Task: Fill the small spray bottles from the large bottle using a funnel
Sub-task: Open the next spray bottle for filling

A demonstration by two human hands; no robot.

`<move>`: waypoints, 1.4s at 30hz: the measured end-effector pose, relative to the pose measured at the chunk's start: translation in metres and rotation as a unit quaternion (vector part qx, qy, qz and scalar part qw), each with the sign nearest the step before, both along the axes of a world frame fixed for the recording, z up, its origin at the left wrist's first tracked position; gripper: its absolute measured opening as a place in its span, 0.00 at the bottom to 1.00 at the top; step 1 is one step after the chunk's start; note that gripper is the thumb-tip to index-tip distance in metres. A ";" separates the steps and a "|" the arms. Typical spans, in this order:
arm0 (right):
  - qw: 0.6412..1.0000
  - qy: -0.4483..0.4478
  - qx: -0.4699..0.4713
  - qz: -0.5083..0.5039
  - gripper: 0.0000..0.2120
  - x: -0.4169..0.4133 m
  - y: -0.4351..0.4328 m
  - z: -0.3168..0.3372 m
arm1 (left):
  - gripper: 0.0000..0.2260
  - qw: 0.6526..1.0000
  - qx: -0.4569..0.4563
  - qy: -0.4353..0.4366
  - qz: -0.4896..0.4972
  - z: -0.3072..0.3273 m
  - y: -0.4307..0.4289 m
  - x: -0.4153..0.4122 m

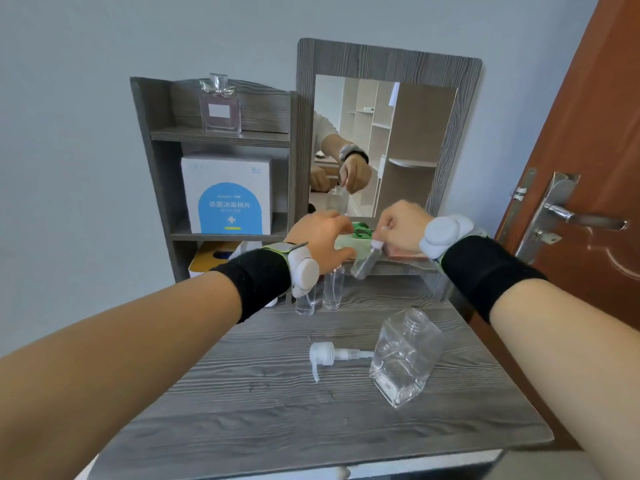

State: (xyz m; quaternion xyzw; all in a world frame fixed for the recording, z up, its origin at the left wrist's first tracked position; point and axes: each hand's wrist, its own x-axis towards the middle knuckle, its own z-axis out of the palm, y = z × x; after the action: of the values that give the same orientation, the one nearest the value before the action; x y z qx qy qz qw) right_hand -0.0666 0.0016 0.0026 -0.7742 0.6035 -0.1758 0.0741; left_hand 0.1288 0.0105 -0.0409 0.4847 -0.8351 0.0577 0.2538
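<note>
My right hand (403, 225) pinches the white cap of a small clear spray bottle (363, 263) and holds it tilted above the back of the table. My left hand (322, 239) reaches over a pale green item (346, 242) beside it. Its fingers are loosely curved and its thumb lies close to the bottle's lower end. Two more small clear bottles (332, 289) stand upright under my left wrist. The large square clear bottle (405, 355) stands uncapped at the table's right. Its white pump head (330, 355) lies on the tabletop to its left. A bright green piece (362, 230) shows between my hands; I cannot tell if it is the funnel.
A grey wooden shelf unit (159, 161) stands at the back left with a perfume bottle (220, 109) and a white box (228, 195). A framed mirror (388, 60) leans behind the table (277, 410). A brown door with a metal handle (571, 216) is at the right.
</note>
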 end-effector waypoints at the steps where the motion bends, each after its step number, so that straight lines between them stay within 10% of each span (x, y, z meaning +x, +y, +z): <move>1: 0.999 -0.033 0.005 0.002 0.10 0.003 0.007 0.008 | 0.18 1.000 -0.006 0.011 0.007 0.003 0.008 0.000; 10: 0.979 -0.176 0.071 0.075 0.15 0.065 0.083 0.034 | 0.20 0.981 0.091 0.154 0.071 0.007 0.083 0.041; 20: 0.966 -0.097 0.100 0.216 0.04 0.121 0.126 -0.004 | 0.15 0.950 0.219 0.222 0.012 -0.029 0.137 0.106; 27: 0.986 -0.009 0.061 0.155 0.18 0.146 0.139 -0.017 | 0.14 0.941 0.237 0.242 0.025 -0.045 0.151 0.114; 31: 0.971 0.000 0.100 0.218 0.05 0.147 0.133 -0.022 | 0.15 0.936 0.251 0.246 0.031 -0.056 0.148 0.122; 37: 0.980 -0.041 0.102 0.165 0.19 0.146 0.129 -0.033 | 0.13 0.926 0.267 0.266 0.014 -0.066 0.146 0.121; 42: 0.968 -0.020 0.116 0.223 0.04 0.137 0.121 -0.032 | 0.14 0.917 0.302 0.259 -0.012 -0.069 0.144 0.121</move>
State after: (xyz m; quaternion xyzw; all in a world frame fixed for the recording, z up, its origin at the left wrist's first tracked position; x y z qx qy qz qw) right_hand 0.0708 0.1227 -0.0295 -0.8714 0.4306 -0.0995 0.2127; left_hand 0.2498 0.1545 -0.1098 0.5260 -0.7236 -0.3282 0.3034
